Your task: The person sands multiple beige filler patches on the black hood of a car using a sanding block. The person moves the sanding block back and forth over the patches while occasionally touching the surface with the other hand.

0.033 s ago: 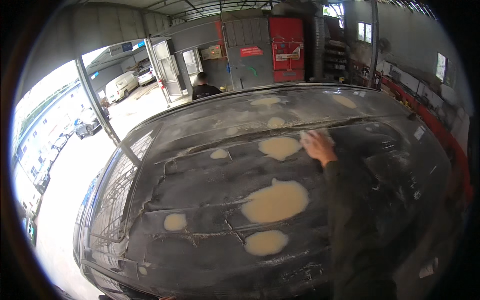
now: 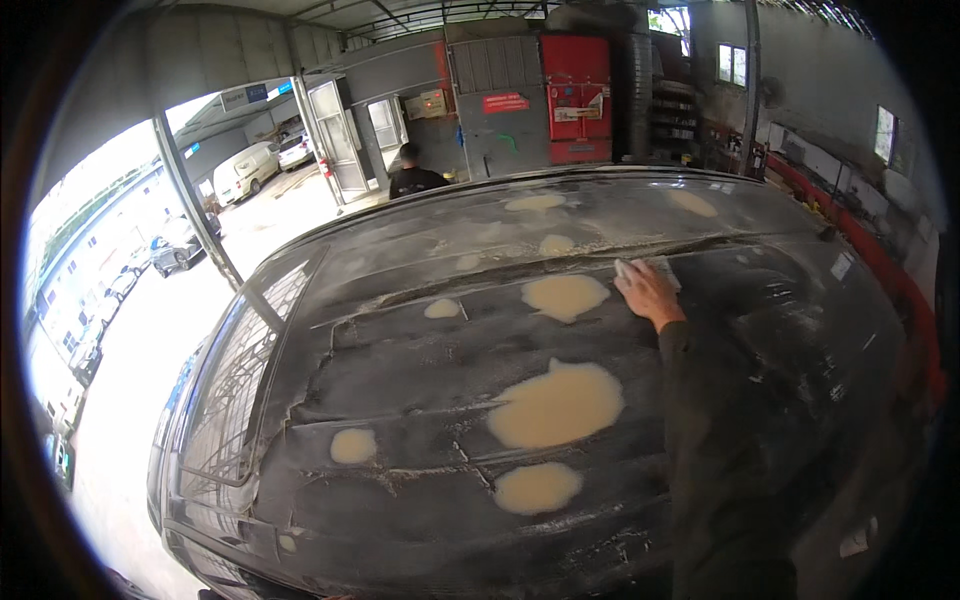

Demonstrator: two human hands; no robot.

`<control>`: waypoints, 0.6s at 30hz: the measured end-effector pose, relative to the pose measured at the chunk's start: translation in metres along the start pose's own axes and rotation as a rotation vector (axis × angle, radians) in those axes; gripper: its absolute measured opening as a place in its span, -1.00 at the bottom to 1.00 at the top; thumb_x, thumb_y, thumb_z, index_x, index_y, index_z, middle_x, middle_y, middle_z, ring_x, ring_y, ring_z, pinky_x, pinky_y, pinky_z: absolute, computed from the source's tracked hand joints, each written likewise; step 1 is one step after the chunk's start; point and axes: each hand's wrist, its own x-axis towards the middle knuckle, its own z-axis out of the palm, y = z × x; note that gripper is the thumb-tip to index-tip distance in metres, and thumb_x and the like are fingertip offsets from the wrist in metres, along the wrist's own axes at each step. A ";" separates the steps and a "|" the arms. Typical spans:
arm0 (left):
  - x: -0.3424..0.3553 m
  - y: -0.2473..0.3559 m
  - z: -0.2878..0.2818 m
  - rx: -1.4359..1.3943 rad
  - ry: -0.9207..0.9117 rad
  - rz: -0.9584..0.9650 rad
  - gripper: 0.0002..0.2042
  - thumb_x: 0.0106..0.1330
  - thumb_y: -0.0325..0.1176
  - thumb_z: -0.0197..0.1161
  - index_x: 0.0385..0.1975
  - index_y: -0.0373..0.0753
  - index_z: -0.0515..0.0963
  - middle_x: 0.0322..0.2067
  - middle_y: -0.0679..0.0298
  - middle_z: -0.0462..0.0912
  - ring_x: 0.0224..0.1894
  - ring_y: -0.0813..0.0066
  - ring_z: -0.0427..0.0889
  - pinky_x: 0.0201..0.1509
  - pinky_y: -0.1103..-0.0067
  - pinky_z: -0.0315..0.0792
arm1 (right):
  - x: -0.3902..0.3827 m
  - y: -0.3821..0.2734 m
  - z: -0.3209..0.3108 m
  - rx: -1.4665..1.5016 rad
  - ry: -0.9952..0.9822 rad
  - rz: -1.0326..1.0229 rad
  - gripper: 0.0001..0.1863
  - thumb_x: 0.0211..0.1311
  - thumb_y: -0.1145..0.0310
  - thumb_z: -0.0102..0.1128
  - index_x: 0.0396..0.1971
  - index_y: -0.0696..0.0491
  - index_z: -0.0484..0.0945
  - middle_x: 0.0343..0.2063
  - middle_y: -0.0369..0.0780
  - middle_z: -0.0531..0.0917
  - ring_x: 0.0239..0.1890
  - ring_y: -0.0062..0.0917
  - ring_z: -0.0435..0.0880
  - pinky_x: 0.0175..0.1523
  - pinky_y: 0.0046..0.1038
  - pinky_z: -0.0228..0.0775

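The scene is a workshop with an open side on the left, where parked cars (image 2: 245, 170) stand outside in bright daylight. At the back there is a red cabinet (image 2: 577, 98) beside a grey metal door (image 2: 500, 120), and a person in dark clothes (image 2: 413, 177) stands behind the far edge of the car, well apart from the working hand. A slanted steel post (image 2: 200, 215) rises at the left of the car.

The car body (image 2: 400, 360) fills most of the view. Its dark surface is dusty and dull, with pale grey sanding marks, and several beige filler patches (image 2: 556, 405) lie on it (the biggest one is near the middle, smaller ones are around it and toward the far edge). The windshield (image 2: 235, 390) is at the left side.

The right hand (image 2: 650, 292) reaches out from a dark sleeve (image 2: 720, 420), which covers part of the panel below it. The hand lies flat on the surface, fingers pressed down on a light sanding pad (image 2: 660, 270), just to the right of one filler patch (image 2: 565, 296). The pad lies on the upper part of the panel, near a long crease. The left hand is not visible.
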 end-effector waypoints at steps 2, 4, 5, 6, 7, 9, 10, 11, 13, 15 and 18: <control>-0.002 0.003 0.002 -0.018 -0.001 0.008 -0.60 0.20 -0.30 0.31 0.05 -0.26 0.56 0.05 -0.10 0.57 0.06 -0.31 0.55 0.16 -0.13 0.48 | 0.004 -0.007 0.012 -0.050 0.041 0.075 -0.47 0.55 -0.01 0.17 0.34 -0.03 0.61 0.17 -0.11 0.64 0.20 -0.07 0.62 0.26 -0.02 0.51; 0.000 0.001 0.006 -0.038 -0.008 0.006 -0.63 0.21 -0.31 0.32 0.02 -0.25 0.56 0.01 -0.10 0.58 0.03 -0.27 0.57 0.12 -0.11 0.49 | 0.019 -0.036 0.032 -0.095 0.134 0.063 -0.50 0.54 0.00 0.18 0.29 -0.02 0.64 0.11 -0.10 0.66 0.16 -0.08 0.64 0.24 -0.03 0.51; 0.007 0.004 0.006 -0.047 0.004 0.027 -0.63 0.22 -0.31 0.32 0.02 -0.25 0.56 0.01 -0.09 0.59 0.03 -0.27 0.57 0.11 -0.11 0.49 | 0.030 -0.066 0.037 -0.060 0.098 0.060 -0.52 0.54 0.01 0.16 0.25 -0.01 0.65 0.10 -0.08 0.66 0.15 -0.07 0.65 0.24 -0.01 0.51; 0.004 0.010 0.000 -0.037 0.000 0.022 -0.63 0.22 -0.30 0.32 0.02 -0.25 0.56 0.00 -0.09 0.59 0.02 -0.26 0.57 0.11 -0.11 0.49 | 0.038 -0.126 0.054 0.001 0.038 0.045 -0.53 0.54 0.02 0.15 0.22 0.01 0.66 0.10 -0.07 0.66 0.14 -0.05 0.65 0.23 0.01 0.50; -0.001 0.009 0.000 -0.021 0.003 0.006 -0.61 0.22 -0.26 0.33 0.04 -0.25 0.56 0.01 -0.09 0.59 0.02 -0.27 0.57 0.11 -0.11 0.49 | 0.046 -0.181 0.059 0.050 -0.008 0.034 -0.54 0.53 0.02 0.14 0.18 0.03 0.67 0.09 -0.05 0.67 0.12 -0.04 0.66 0.22 0.02 0.49; -0.012 -0.006 0.005 0.029 -0.024 0.015 -0.60 0.22 -0.26 0.32 0.05 -0.25 0.56 0.01 -0.10 0.58 0.03 -0.28 0.56 0.12 -0.12 0.49 | 0.058 -0.246 0.055 0.010 -0.147 0.051 -0.46 0.63 -0.01 0.02 0.34 0.05 0.56 0.25 -0.06 0.63 0.31 -0.05 0.56 0.39 0.07 0.35; -0.010 -0.010 0.011 0.033 -0.034 0.026 -0.59 0.22 -0.25 0.31 0.05 -0.24 0.55 0.01 -0.10 0.58 0.03 -0.29 0.56 0.12 -0.12 0.49 | 0.062 -0.251 0.056 -0.002 -0.175 0.015 -0.44 0.66 -0.02 -0.02 0.39 0.05 0.52 0.31 -0.08 0.61 0.38 -0.06 0.52 0.44 0.07 0.29; -0.009 -0.005 0.009 0.080 -0.023 0.017 -0.60 0.23 -0.26 0.29 0.06 -0.25 0.56 0.01 -0.13 0.57 0.04 -0.30 0.55 0.12 -0.14 0.48 | 0.060 -0.259 0.060 0.057 -0.229 -0.082 -0.41 0.67 -0.04 -0.02 0.44 0.03 0.47 0.36 -0.09 0.58 0.43 -0.09 0.48 0.48 0.06 0.26; -0.015 -0.008 0.007 0.043 -0.050 -0.023 -0.60 0.25 -0.25 0.26 0.06 -0.27 0.55 0.02 -0.14 0.57 0.04 -0.32 0.54 0.14 -0.16 0.45 | 0.048 -0.235 0.069 0.213 -0.098 -0.282 -0.41 0.63 -0.07 0.05 0.44 -0.03 0.51 0.34 -0.11 0.61 0.40 -0.16 0.54 0.45 -0.01 0.33; -0.019 -0.007 -0.001 0.023 -0.054 -0.023 -0.61 0.30 -0.21 0.25 0.06 -0.27 0.57 0.01 -0.14 0.58 0.01 -0.32 0.55 0.17 -0.19 0.43 | 0.045 -0.168 0.076 0.312 0.049 -0.203 -0.63 0.49 0.07 0.17 0.07 -0.05 0.74 0.09 -0.10 0.74 0.19 -0.10 0.67 0.26 0.09 0.47; -0.034 -0.012 0.006 0.087 -0.024 -0.017 -0.62 0.34 -0.20 0.24 0.06 -0.27 0.57 0.00 -0.15 0.58 -0.01 -0.31 0.56 0.19 -0.21 0.42 | 0.047 -0.024 0.041 0.108 0.023 -0.144 -0.72 0.52 0.18 0.16 -0.04 0.01 0.73 -0.05 -0.07 0.75 -0.07 -0.05 0.74 -0.04 -0.01 0.59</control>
